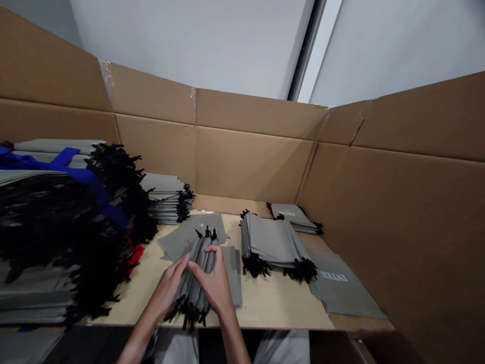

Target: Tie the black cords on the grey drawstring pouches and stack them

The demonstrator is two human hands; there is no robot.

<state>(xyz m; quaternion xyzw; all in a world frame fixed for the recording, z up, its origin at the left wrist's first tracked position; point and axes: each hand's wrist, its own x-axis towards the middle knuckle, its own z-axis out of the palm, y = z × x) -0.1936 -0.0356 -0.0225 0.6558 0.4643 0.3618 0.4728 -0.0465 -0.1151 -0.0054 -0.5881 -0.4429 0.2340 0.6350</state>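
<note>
Head view: a tall cardboard wall (250,162) surrounds a pale board (265,308). Left of the hands rises a large heap of grey drawstring bags (45,237) with black cords; right of them sits a smaller stack (273,242). The left hand (166,288) and right hand (214,283) close from either side around an upright bundle of grey bags (197,273), squeezing it narrow.

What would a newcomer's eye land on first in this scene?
The large heap of grey drawstring bags on the left stands out first, its black cords forming a dark tangle, with a blue strap across it. At the centre, the left hand and right hand grip a bundle of grey bags above a light wooden board. Tall brown cardboard walls rise behind and to the right.
</note>
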